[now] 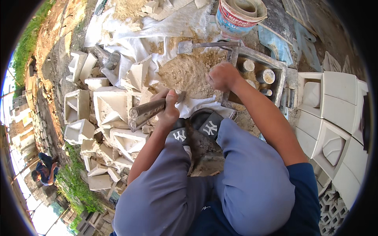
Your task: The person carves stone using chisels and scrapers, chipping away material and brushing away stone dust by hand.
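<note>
My left hand (168, 110) is closed around a thick grey bar (147, 109) with a round end, crusted with dried mortar. A flatter piece shows beneath the bar, and a thin tip pokes out past my fingers. My right hand (223, 76) is a fist above the sandy mix (185, 74), beside the left wall of a rectangular mould box (284, 74). Whatever the fist may hold is hidden. Several round, pale-topped cylinders (265, 76) stand inside the box. A flat-bladed scraper (186, 47) lies across the mix, its long handle reaching the box's far edge.
Hollow pale blocks and broken pieces (111, 106) are heaped at left, with a hammer (112, 61) behind them. A paint bucket (240, 19) stands beyond the box. Finished blocks (339, 88) are stacked at right. White sheeting (169, 25) lies under the mix. Another person (45, 170) sits far left.
</note>
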Available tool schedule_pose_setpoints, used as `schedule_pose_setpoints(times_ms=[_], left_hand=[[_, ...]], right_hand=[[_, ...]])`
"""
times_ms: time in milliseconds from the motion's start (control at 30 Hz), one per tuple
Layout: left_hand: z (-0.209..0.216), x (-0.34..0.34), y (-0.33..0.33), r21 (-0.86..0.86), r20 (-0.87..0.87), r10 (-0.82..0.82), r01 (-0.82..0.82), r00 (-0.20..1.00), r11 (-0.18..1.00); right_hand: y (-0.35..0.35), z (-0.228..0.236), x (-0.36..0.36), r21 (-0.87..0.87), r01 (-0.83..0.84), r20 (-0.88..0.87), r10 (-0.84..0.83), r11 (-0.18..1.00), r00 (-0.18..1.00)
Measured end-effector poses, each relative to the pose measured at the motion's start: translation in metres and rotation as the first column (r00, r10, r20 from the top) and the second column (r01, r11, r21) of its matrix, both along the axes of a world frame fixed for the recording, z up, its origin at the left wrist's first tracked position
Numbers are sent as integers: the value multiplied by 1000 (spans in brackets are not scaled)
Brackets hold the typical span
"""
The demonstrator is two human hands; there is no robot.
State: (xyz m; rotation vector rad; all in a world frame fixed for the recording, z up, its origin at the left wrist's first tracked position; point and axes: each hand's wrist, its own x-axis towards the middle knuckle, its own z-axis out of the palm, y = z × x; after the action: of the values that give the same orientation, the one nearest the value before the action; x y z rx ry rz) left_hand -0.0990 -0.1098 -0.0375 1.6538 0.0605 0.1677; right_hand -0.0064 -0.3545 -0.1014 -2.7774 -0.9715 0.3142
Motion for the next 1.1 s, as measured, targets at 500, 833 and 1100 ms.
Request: schedule_pose_setpoints(times_ms=[500,833,1100], left_hand=[[33,5,-19,-368,16,91,-79,996,926],[22,13,-18,-326,-90,134,-156,987,933],[15,15,-17,-284,-85,94,-114,992,952]], right_hand=[[-16,-5,-6,21,47,3,-47,999,999],[-9,-3,-5,9,25,0,-25,1000,1000],[-4,-7,-2,-4,4,22,-4,1000,1000]])
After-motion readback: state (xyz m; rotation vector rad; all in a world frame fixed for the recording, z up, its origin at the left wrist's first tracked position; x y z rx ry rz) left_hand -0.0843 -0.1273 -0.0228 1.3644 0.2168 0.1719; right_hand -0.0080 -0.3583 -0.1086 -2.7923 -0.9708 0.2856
